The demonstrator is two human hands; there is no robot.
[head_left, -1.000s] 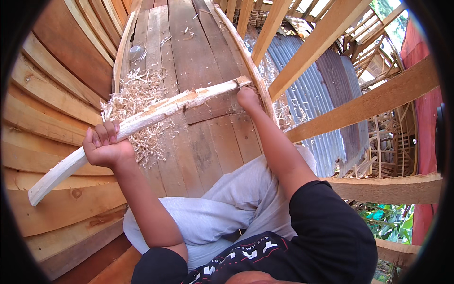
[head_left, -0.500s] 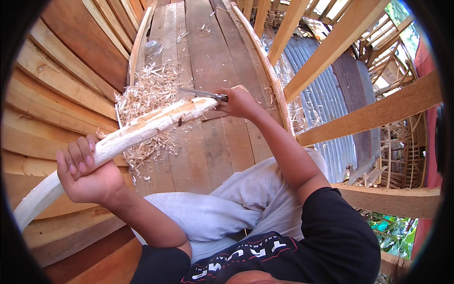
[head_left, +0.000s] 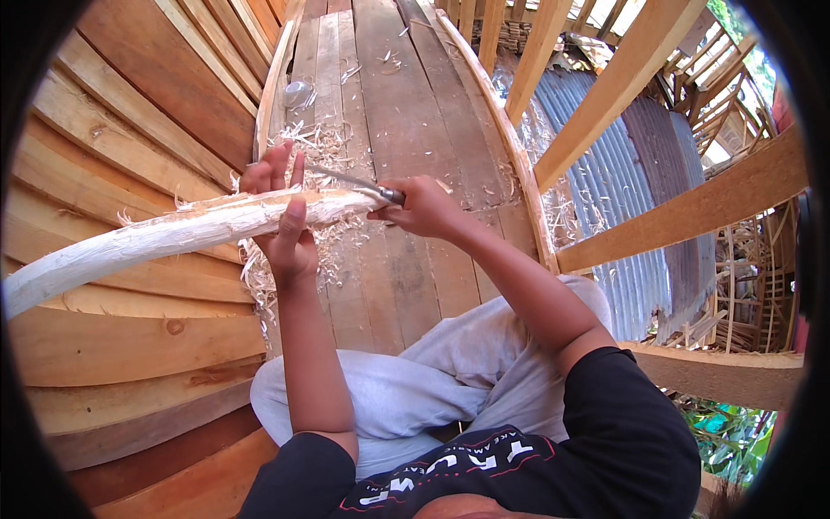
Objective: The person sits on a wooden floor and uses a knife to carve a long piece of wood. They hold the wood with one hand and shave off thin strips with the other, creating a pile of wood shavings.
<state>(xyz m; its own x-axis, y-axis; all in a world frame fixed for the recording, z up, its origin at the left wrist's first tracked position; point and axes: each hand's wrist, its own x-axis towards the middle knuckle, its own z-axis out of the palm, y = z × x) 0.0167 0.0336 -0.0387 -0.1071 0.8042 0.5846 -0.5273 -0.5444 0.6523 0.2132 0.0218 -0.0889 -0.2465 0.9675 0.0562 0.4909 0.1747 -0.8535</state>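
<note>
A long, pale, peeled wooden pole [head_left: 173,229] slants across in front of me, bending down toward the left edge. Its upper side has a rough, freshly shaved tan strip. My left hand [head_left: 290,233] is under the pole near its right end, with the thumb in front and the fingers stretched out loosely behind; they are not wrapped round it. In my right hand [head_left: 424,206], closed round the dark handle, is a knife [head_left: 354,180]. Its thin blade points left above the pole's right end, and the fingers are close to that tip.
Curled wood shavings [head_left: 333,143] lie on the plank floor [head_left: 406,130] beyond and below the pole. A clear cup [head_left: 297,94] stands by the left plank wall [head_left: 130,130]. Wooden railing posts [head_left: 605,95] rise on the right, with corrugated metal sheets [head_left: 605,173] beyond. My legs [head_left: 415,381] are folded close by.
My left hand has let go of its grip farther down the pole and moved right, near the knife. The pole's left part has risen, lying flatter. The right hand keeps the knife.
</note>
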